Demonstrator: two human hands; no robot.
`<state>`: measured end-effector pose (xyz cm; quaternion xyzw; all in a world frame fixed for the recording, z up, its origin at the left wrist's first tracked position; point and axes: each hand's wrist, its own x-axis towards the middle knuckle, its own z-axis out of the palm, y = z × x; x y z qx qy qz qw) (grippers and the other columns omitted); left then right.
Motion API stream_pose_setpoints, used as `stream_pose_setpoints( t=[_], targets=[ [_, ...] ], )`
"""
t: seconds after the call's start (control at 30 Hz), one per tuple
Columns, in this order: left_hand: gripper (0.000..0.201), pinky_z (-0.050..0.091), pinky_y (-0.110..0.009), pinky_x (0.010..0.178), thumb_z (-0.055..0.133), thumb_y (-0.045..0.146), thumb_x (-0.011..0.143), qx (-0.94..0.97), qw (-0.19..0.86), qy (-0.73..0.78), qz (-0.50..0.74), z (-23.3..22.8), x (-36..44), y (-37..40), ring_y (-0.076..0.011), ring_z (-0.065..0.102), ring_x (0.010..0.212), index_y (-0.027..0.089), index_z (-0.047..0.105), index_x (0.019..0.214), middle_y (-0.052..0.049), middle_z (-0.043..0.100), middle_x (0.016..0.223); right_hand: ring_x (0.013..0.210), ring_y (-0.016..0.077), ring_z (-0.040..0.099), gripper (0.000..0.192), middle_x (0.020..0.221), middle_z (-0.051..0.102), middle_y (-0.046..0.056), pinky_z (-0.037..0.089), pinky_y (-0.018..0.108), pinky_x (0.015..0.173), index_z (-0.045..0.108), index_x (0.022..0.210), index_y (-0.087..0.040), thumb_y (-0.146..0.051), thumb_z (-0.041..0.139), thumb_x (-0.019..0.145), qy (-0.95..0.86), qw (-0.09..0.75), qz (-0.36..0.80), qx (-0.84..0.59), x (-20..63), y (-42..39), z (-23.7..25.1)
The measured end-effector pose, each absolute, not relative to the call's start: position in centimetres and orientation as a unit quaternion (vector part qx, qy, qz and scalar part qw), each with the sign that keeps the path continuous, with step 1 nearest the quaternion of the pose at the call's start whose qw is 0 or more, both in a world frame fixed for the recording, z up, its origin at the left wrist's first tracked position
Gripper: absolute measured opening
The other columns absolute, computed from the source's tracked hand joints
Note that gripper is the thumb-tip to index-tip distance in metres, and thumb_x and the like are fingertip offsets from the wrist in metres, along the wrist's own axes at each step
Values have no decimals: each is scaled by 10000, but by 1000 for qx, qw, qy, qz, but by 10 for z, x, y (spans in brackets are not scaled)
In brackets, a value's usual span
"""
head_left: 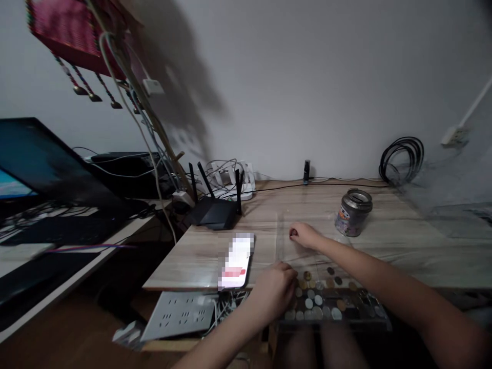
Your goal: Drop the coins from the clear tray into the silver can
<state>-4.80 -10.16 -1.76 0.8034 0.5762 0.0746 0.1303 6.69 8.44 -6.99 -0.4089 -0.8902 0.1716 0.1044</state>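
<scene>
The right hand reaches forward over the bench, its fingers curled together around something small and dark that I cannot make out. The left hand rests at the near edge, its fingers bent down onto the left end of a clear tray; whether they pinch anything cannot be told. Coins lie spread in the tray, just beside the left hand. A tin can stands beyond the right hand, a phone lies left of both hands, and a black router sits farther back.
</scene>
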Motion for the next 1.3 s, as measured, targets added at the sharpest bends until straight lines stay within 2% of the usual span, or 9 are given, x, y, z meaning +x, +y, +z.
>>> stream_pose_setpoints(
  t=[0.1, 0.27, 0.37, 0.47, 0.63, 0.87, 1.07, 1.17, 1.3],
  targets=[
    [206, 454, -349, 802, 486, 184, 780, 829, 92, 551, 5, -17, -41, -87, -247, 561, 929, 143, 631, 920, -114, 612, 968, 710, 145, 576, 138, 827, 679, 66, 377, 222, 594, 655, 846, -135, -212, 614, 738, -882, 93, 172, -428, 65, 85, -68],
    [209, 476, -297, 706, 513, 216, 768, 824, 113, 552, -51, -17, -34, -77, -212, 607, 817, 126, 616, 926, -122, 599, 968, 695, 130, 564, 90, 774, 669, 35, 354, 218, 594, 650, 806, -163, -181, 604, 731, -887, 125, 170, -410, 86, 64, -40],
    [234, 476, -303, 725, 505, 301, 805, 827, 117, 549, -26, -21, -28, -77, -217, 607, 847, 147, 596, 955, -106, 599, 970, 628, 117, 545, 72, 693, 645, 7, 351, 214, 565, 636, 780, -173, -217, 599, 737, -880, 193, 193, -389, 119, 51, -15],
    [201, 468, -298, 750, 467, 228, 824, 813, 128, 568, -18, -27, -22, -76, -206, 605, 874, 146, 578, 971, -106, 598, 997, 601, 119, 539, 77, 654, 627, 2, 375, 218, 568, 625, 753, -171, -235, 591, 728, -853, 268, 201, -400, 162, 52, 14],
    [214, 466, -300, 739, 419, 110, 812, 783, 143, 605, -17, -32, -19, -73, -202, 613, 860, 108, 563, 970, -139, 592, 1018, 629, 126, 548, 142, 703, 643, 22, 392, 221, 577, 634, 786, -161, -276, 574, 725, -745, 416, 87, -514, 228, 93, 58],
    [197, 465, -287, 736, 462, 108, 777, 761, 169, 626, -6, -29, -20, -73, -201, 616, 863, 91, 562, 946, -149, 587, 1033, 697, 143, 570, 156, 812, 683, 37, 370, 229, 584, 692, 775, -208, -304, 636, 666, -720, 243, 0, -650, 239, 146, 51],
    [272, 481, -317, 733, 472, 35, 750, 782, 107, 610, -70, -24, -15, -75, -226, 626, 874, 80, 556, 1004, -166, 603, 1012, 773, 177, 581, 218, 885, 691, 59, 362, 254, 603, 706, 806, -229, -390, 586, 721, -716, 223, -57, -659, 233, 135, 47],
    [278, 479, -336, 762, 518, 3, 708, 807, 80, 570, -131, -24, -10, -73, -260, 622, 907, 66, 590, 969, -187, 629, 978, 768, 183, 582, 290, 878, 691, 55, 354, 262, 600, 701, 868, -237, -431, 500, 788, -724, 251, -59, -640, 229, 117, 49],
    [251, 482, -325, 676, 457, 2, 765, 839, 43, 522, -149, -33, -7, -70, -252, 638, 824, 72, 625, 938, -193, 649, 909, 786, 177, 577, 270, 899, 686, 41, 348, 258, 609, 684, 890, -234, -377, 465, 822, -752, 281, -52, -594, 217, 86, 52]
  ],
)
